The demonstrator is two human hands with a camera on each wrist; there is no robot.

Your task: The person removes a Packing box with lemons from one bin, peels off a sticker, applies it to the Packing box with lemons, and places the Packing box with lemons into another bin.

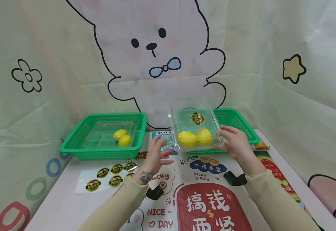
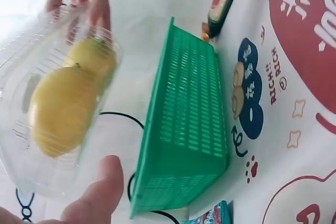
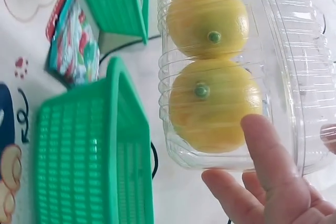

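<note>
My right hand (image 1: 236, 145) grips the right edge of a clear plastic clamshell box (image 1: 195, 109), held tilted above the right green basket (image 1: 231, 117). Inside the box, two yellow lemons (image 1: 187, 139) rest along its lower edge, and a round dark sticker (image 1: 197, 118) shows on its lid. In the right wrist view the thumb of that hand (image 3: 278, 177) presses the box's side near one lemon (image 3: 215, 106). To the left of the box, my left hand (image 1: 154, 156) is raised with fingers spread, apart from the box in the head view and holding nothing.
A left green basket (image 1: 78, 150) holds another clear box with two lemons (image 1: 124, 140). In front of it lies a sheet of round stickers (image 1: 116, 181). A teal candy packet (image 1: 168, 141) stands between the baskets. Snack packs (image 1: 261, 145) lie at the right edge.
</note>
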